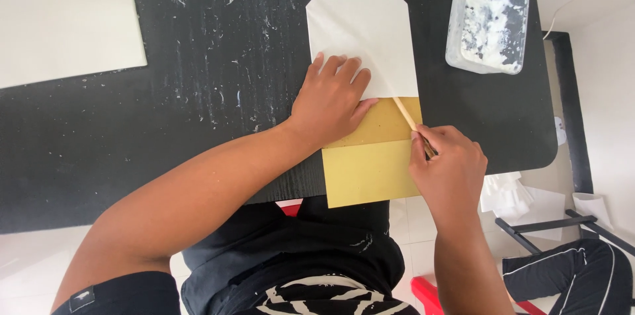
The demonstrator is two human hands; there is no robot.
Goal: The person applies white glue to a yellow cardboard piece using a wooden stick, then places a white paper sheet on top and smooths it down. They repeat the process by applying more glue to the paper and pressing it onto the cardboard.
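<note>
On the black table (198, 123), near its near edge, lies one yellow-brown paper sheet (370, 169) with a crease across it, its near end hanging past the table edge. One white paper sheet (362, 37) with clipped far corners lies on its far part. One left hand (331, 100) presses flat where the two sheets meet, fingers spread narrowly, touching both. One right hand (446, 173) just to the right has its fingers closed around one thin wooden stick (405, 114), whose tip rests at the right edge of the white sheet. At far right stands one clear plastic tub (488, 18) smeared with white paste. At far left lies one large white board (63, 17).
</note>
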